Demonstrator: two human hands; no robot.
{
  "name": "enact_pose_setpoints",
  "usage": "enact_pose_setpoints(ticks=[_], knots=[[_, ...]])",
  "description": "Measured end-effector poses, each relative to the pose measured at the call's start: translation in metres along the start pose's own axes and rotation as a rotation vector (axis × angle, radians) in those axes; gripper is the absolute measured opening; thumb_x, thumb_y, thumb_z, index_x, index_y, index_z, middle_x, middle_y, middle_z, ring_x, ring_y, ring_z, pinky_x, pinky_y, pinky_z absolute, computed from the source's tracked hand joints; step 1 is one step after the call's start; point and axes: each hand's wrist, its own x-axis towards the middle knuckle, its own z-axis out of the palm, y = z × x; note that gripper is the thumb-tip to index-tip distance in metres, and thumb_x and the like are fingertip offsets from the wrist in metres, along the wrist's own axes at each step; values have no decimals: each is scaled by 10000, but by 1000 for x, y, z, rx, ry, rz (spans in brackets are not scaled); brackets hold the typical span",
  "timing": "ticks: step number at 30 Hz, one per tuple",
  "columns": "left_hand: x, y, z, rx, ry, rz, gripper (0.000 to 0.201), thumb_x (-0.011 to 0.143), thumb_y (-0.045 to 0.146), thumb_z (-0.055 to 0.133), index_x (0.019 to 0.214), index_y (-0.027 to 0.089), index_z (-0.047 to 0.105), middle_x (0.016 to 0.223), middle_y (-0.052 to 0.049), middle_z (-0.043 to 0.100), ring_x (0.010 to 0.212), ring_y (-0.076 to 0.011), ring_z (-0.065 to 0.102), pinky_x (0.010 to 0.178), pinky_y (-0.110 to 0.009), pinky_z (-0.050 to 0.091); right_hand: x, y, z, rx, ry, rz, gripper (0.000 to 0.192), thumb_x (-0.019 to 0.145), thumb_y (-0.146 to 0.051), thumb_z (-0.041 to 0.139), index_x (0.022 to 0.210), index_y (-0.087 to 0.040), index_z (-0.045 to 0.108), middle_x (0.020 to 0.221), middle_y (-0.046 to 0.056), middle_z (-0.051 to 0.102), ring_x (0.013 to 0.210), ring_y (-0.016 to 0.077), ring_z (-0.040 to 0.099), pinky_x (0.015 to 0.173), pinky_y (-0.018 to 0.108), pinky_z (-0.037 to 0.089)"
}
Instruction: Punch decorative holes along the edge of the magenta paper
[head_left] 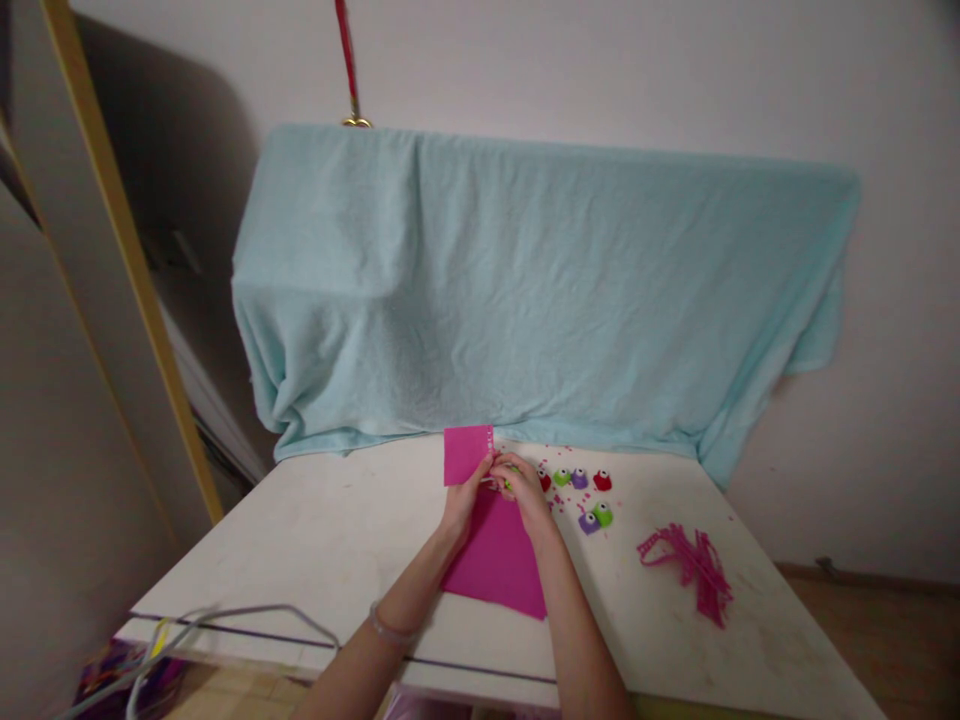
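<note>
**Fine work along a pierced pink edge**

A pale blue cloth [540, 290] drapes behind the white worktop [322, 540], its lower edge meeting the far side. On the worktop, beneath the forearms, lies a large pink sheet [495, 560]; off to the right sits a loose heap of pink strips [697, 575].

Both hands meet just beyond the large sheet. The left hand [463, 497] pinches a smaller pink sheet [465, 455], held towards the cloth, with a row of pale openings down its right edge. The right hand [521, 482] is curled at that sheet's near right corner, seemingly gripping a small green piece [511, 484], mostly hidden by the fingers.

Good work here would seem to call for keeping the paper flat and taut close to the green piece, its edge square and the openings evenly spaced, with even finger pressure so that the corner does not crease.

To the right stand small eyed pieces [602, 481] in red, green and purple, with tiny pink scraps [576, 498] scattered among them.
</note>
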Motion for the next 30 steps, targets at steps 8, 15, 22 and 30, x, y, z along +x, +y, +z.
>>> enact_pose_setpoints(ticks=[8, 15, 22, 30], knots=[[-3, 2, 4, -15, 3, 26, 427, 741, 359, 705, 1103, 138, 647, 1108, -124, 659, 1085, -251, 588, 901, -344, 464, -1, -1, 1, 5, 18, -2, 198, 618, -331, 644, 740, -183, 591, 453, -79, 459, 356, 54, 310, 374, 196, 166], [-2, 1, 4, 4, 28, 41, 408, 734, 362, 714, 1078, 150, 654, 1144, -114, 647, 1069, -229, 600, 895, -317, 467, -3, -4, 4, 3, 26, -15, 193, 626, -330, 643, 736, -182, 585, 438, -84, 435, 362, 61, 320, 372, 197, 181], [0, 2, 2, -63, 2, -67, 454, 723, 422, 723, 1083, 152, 661, 1093, -117, 666, 979, -228, 637, 845, -326, 495, -3, -4, 7, 22, 24, 3, 274, 602, -356, 708, 791, -178, 621, 424, -86, 433, 354, 54, 313, 376, 193, 203], [-2, 10, 5, -117, -114, -104, 510, 778, 515, 648, 1120, 137, 644, 1106, -138, 651, 975, -251, 626, 788, -327, 515, 1, 4, 4, 30, 83, -5, 346, 598, -372, 755, 849, -147, 675, 464, -65, 467, 378, 58, 363, 424, 217, 346]])
